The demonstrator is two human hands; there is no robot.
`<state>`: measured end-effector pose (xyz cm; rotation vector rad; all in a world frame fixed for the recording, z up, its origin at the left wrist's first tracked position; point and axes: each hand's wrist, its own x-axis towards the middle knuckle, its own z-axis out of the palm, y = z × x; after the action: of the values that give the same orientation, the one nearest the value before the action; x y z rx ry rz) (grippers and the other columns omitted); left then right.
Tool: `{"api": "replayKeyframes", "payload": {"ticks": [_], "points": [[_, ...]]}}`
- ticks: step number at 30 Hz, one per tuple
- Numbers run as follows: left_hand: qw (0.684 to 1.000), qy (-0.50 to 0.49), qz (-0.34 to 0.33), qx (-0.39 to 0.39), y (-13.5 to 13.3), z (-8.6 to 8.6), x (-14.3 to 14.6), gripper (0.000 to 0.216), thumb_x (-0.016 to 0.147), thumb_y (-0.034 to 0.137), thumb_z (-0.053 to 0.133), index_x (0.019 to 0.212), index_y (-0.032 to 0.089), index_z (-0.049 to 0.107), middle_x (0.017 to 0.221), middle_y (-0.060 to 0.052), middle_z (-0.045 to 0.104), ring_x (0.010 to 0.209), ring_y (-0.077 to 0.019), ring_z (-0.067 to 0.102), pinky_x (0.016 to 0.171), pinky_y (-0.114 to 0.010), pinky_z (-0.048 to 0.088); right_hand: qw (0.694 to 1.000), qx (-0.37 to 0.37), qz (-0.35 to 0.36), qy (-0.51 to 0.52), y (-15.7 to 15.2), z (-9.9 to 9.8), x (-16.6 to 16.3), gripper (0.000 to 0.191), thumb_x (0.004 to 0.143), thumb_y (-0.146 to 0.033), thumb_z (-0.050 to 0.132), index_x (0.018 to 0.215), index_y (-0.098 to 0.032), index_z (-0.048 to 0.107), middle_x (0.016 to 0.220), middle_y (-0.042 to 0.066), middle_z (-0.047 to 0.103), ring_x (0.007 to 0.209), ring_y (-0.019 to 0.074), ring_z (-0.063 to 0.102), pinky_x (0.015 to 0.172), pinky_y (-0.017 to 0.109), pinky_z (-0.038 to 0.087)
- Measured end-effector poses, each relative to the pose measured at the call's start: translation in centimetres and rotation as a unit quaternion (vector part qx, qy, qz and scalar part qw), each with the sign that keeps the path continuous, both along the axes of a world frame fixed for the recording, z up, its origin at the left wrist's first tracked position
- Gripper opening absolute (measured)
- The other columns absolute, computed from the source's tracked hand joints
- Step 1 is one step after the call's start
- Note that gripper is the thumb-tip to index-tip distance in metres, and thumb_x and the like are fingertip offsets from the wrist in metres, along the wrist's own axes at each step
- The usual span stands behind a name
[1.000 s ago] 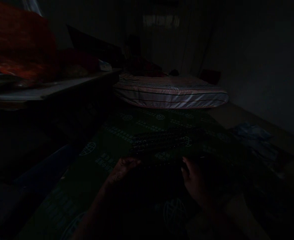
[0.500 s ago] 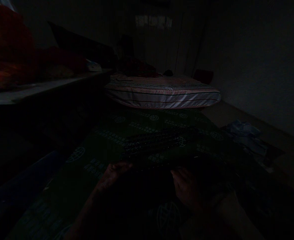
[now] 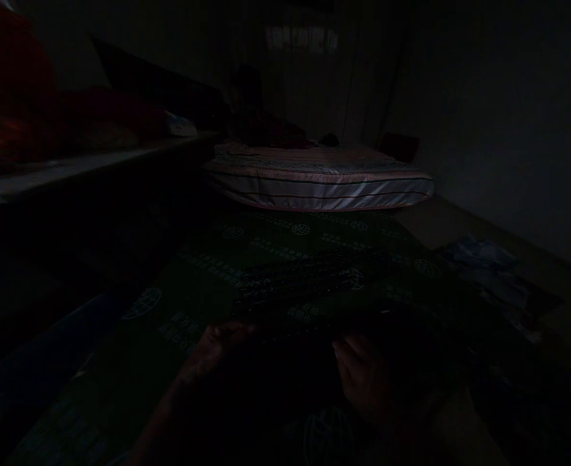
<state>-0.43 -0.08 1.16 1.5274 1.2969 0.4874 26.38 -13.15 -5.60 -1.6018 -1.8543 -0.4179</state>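
Left hand (image 3: pixel 217 343), right hand (image 3: pixel 363 375): fingers curled, grip indiscernible in darkness | dark cloth (image 3: pixel 305 285): spread on green mat (image 3: pixel 193 304), just beyond fingers | progress: apparently early, cloth flat.

Nothing can be read for certain in this dim light. The dark green printed sheet (image 3: pixel 276 249) spread on the floor carries pale round globe emblems (image 3: pixel 300 229) in repeated rows, with short lines of pale characters (image 3: pixel 278 247) between them, too small and too dark to make out. Whether the dark speckled strip of material (image 3: pixel 295 285) lying on that sheet bears any marking cannot be told.
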Motion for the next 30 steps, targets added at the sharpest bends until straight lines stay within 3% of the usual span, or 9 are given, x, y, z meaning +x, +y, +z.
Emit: {"api": "replayKeyframes", "payload": {"ticks": [6,10,14,17,21,27,30], "points": [[1.000,-0.004,0.003,0.015,0.4,-0.7,-0.5,0.035,0.060,0.057,0.069,0.075,0.026,0.075,0.084,-0.004,0.074,0.083,-0.0307,0.065,0.066,-0.034,0.051,1.000,0.007,-0.018,-0.004,0.2,-0.6,-0.2,0.024,0.085,-0.014,0.045,0.094,-0.022,0.066,0.095,0.008,0.067,0.089,0.0227,0.062,0.076,0.036,0.051],[1.000,0.002,-0.007,0.007,0.2,-1.0,-0.8,0.033,0.070,0.056,0.064,0.080,0.026,0.073,0.081,-0.003,0.072,0.079,-0.0270,0.066,0.064,-0.034,0.051,1.000,-0.007,-0.024,-0.004,0.3,-0.4,-0.5,0.025,0.087,-0.014,0.041,0.090,-0.024,0.065,0.092,0.006,0.066,0.083,0.0205,0.062,0.072,0.033,0.052],[1.000,-0.002,-0.010,0.006,0.0,-1.1,-0.9,0.026,0.087,0.041,0.055,0.098,0.019,0.064,0.098,-0.004,0.065,0.085,-0.0191,0.062,0.074,-0.034,0.052,1.000,-0.011,0.002,-0.006,0.4,0.6,-0.4,0.029,0.089,-0.019,0.037,0.087,-0.026,0.065,0.088,0.004,0.067,0.079,0.0185,0.063,0.068,0.030,0.052],[1.000,-0.018,-0.004,0.013,0.1,-1.0,-0.9,0.023,0.088,0.034,0.055,0.107,0.022,0.060,0.113,-0.006,0.059,0.096,-0.0202,0.059,0.079,-0.035,0.052,0.999,-0.031,0.014,0.011,0.8,1.8,0.1,0.032,0.092,-0.025,0.034,0.084,-0.027,0.065,0.083,0.002,0.068,0.071,0.0161,0.063,0.062,0.027,0.052],[0.999,-0.040,0.004,0.016,0.4,-1.1,-1.0,0.025,0.088,0.033,0.056,0.110,0.022,0.058,0.117,-0.006,0.057,0.100,-0.0216,0.058,0.080,-0.036,0.052,0.999,-0.036,0.013,0.014,2.2,3.3,1.4,0.031,0.093,-0.031,0.036,0.087,-0.028,0.067,0.087,0.002,0.070,0.075,0.0161,0.065,0.068,0.026,0.052],[0.997,-0.073,0.010,0.008,0.7,-1.8,-1.3,0.026,0.088,0.034,0.055,0.108,0.018,0.059,0.109,-0.006,0.060,0.091,-0.0198,0.060,0.076,-0.036,0.053,0.983,-0.186,0.015,0.005,7.0,6.3,3.6,0.026,0.090,-0.026,0.043,0.090,-0.025,0.068,0.090,0.003,0.069,0.077,0.0163,0.063,0.074,0.027,0.049],[0.996,-0.087,0.009,0.002,0.7,-2.2,-1.5,0.024,0.088,0.036,0.056,0.090,0.013,0.063,0.088,-0.002,0.064,0.075,-0.0156,0.061,0.068,-0.031,0.053,0.968,-0.251,0.026,-0.011,10.3,8.3,4.3,0.023,0.089,-0.022,0.045,0.090,-0.022,0.068,0.091,0.004,0.066,0.084,0.0169,0.061,0.077,0.027,0.047]]}}
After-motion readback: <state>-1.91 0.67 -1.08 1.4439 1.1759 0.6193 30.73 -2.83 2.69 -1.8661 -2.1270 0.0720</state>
